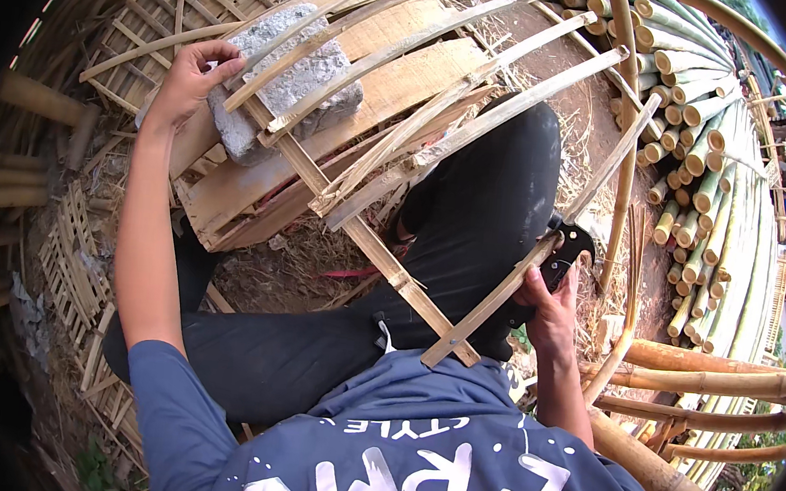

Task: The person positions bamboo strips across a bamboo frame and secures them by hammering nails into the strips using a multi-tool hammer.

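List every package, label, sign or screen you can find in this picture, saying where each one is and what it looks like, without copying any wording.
No packages, signs or screens are in view.
Printed lettering: the only marking, on the front of the person's blue shirt at the bottom edge; large white block letters with a smaller white row above.

Left hand stretched forward, right hand clenched close.
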Demonstrator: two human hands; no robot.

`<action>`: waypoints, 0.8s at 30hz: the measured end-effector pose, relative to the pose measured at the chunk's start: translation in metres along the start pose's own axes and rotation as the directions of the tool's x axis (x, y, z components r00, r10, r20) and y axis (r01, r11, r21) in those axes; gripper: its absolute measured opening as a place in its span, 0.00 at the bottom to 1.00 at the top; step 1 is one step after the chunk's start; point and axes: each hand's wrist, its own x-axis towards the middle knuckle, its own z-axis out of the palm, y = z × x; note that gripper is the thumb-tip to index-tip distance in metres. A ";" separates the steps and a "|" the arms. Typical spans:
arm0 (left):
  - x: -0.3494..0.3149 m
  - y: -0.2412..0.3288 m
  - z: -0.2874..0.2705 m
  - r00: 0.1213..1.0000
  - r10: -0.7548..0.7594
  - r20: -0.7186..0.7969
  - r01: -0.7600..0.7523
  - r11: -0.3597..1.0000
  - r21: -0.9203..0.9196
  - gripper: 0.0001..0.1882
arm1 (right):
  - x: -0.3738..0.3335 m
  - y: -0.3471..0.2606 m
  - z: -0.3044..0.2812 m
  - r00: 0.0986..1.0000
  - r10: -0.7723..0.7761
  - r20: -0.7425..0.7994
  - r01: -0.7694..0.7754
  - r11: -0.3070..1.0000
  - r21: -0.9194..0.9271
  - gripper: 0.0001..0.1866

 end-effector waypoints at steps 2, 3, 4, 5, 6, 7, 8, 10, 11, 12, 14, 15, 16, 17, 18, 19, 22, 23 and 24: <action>0.010 0.006 -0.007 1.000 0.011 0.021 -0.012 1.000 0.020 0.05 | -0.004 0.001 0.013 0.994 -0.041 -0.106 0.042 0.999 0.005 0.15; 0.016 0.004 -0.005 0.998 0.053 0.032 -0.053 0.999 0.004 0.05 | -0.005 0.001 0.011 0.993 -0.041 -0.107 0.042 0.999 0.004 0.15; 0.024 0.003 -0.005 0.998 0.059 0.033 -0.059 0.998 0.002 0.05 | -0.004 0.001 0.008 0.997 -0.064 -0.053 0.065 0.998 0.013 0.15; 0.031 0.003 -0.006 0.998 0.043 0.051 -0.042 0.999 -0.017 0.06 | -0.003 0.002 0.006 0.996 -0.088 0.000 0.088 0.996 0.023 0.14; 0.039 0.004 -0.008 0.997 0.028 0.068 -0.026 0.999 -0.036 0.06 | -0.002 0.005 0.009 0.996 -0.083 -0.008 0.083 0.997 0.001 0.13; 0.048 -0.001 -0.014 0.995 0.058 0.082 -0.057 0.998 -0.009 0.07 | 0.000 0.008 0.016 0.997 -0.072 -0.023 0.072 0.997 0.016 0.13; 0.057 0.000 -0.016 0.995 0.060 0.083 -0.059 0.998 -0.013 0.07 | 0.002 0.009 0.023 0.997 -0.060 -0.042 0.061 0.998 0.025 0.12; 0.071 0.005 -0.023 0.992 0.066 0.107 -0.063 0.997 -0.032 0.07 | 0.006 0.000 0.037 0.998 -0.067 -0.001 0.067 0.996 0.064 0.12; 0.076 0.009 -0.025 0.994 0.029 0.108 -0.031 0.999 0.009 0.07 | 0.007 -0.002 0.040 0.998 -0.056 0.013 0.055 0.995 0.089 0.13; 0.078 0.009 -0.021 0.994 0.025 0.110 -0.026 1.000 0.006 0.07 | 0.006 -0.002 0.043 0.999 -0.044 0.028 0.041 0.993 0.114 0.13; 0.087 0.008 -0.019 0.988 0.033 0.151 -0.047 0.995 0.087 0.08 | 0.002 0.005 0.046 1.000 -0.009 0.023 0.006 0.992 0.128 0.21; 0.086 0.004 -0.016 0.985 0.032 0.170 -0.043 0.997 0.061 0.08 | -0.003 0.011 0.047 0.999 -0.022 0.039 0.017 0.994 0.111 0.22; 0.084 -0.003 -0.015 0.986 0.031 0.161 -0.041 0.997 0.064 0.08 | -0.009 0.017 0.053 1.000 -0.014 -0.008 0.015 0.994 0.112 0.22; 0.079 -0.009 -0.015 0.990 0.045 0.137 -0.055 0.996 0.065 0.08 | -0.015 0.021 0.054 1.000 -0.012 -0.009 0.013 0.995 0.101 0.22; 0.074 -0.014 -0.018 0.992 0.059 0.112 -0.067 0.996 0.067 0.07 | -0.021 0.024 0.055 1.000 -0.010 -0.008 0.011 0.996 0.089 0.22; 0.071 -0.013 -0.014 0.993 0.032 0.112 -0.038 0.998 0.047 0.07 | -0.027 0.025 0.051 1.000 -0.009 -0.014 0.010 0.998 0.064 0.22; 0.062 -0.013 -0.010 0.997 0.006 0.080 -0.008 1.000 0.023 0.07 | -0.041 0.023 0.042 0.999 0.041 -0.026 -0.041 0.999 -0.005 0.22; 0.060 -0.016 -0.011 0.996 0.027 0.087 -0.027 1.000 0.000 0.07 | -0.046 0.025 0.040 0.999 0.045 -0.020 -0.045 0.999 -0.025 0.22; 0.059 -0.017 -0.014 0.997 0.021 0.078 -0.021 1.000 0.005 0.07 | -0.051 0.023 0.040 0.997 0.077 -0.032 -0.078 0.997 -0.019 0.21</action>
